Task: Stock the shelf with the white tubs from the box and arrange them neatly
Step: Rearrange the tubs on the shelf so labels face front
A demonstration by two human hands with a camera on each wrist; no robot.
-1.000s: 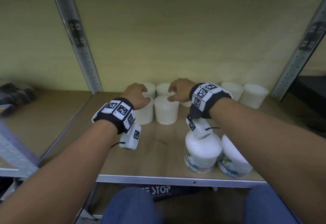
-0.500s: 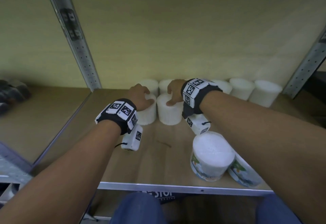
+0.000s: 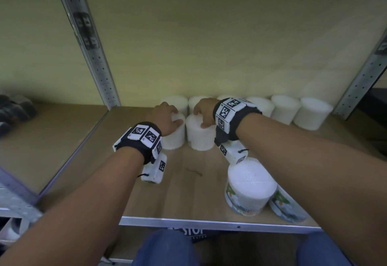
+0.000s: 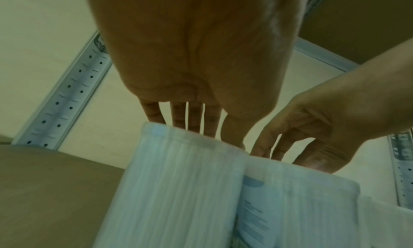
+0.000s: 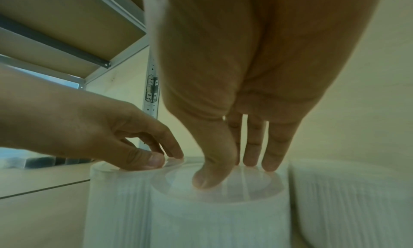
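Note:
Two white ribbed tubs stand side by side in a second row on the wooden shelf (image 3: 188, 194). My left hand (image 3: 173, 117) rests its fingertips on the lid of the left tub (image 3: 174, 138). My right hand (image 3: 201, 117) presses thumb and fingertips on the lid of the right tub (image 3: 200, 140). The right wrist view shows the right hand (image 5: 241, 167) with thumb and fingers down on that lid (image 5: 219, 190), and the left hand (image 5: 156, 156) touching its tub (image 5: 116, 199). Neither hand wraps round a tub. A back row of tubs (image 3: 284, 109) lines the wall.
Two labelled tubs (image 3: 250, 186) (image 3: 287, 205) stand near the shelf's front edge at the right, under my right forearm. Metal uprights (image 3: 94, 56) (image 3: 360, 81) frame the bay. Bare board lies at front left. Dark items (image 3: 14, 110) sit in the neighbouring bay.
Both hands have stayed on the same two tubs. My view has shifted, so the front tubs appear lower and further right; I cannot tell whether the tubs slid.

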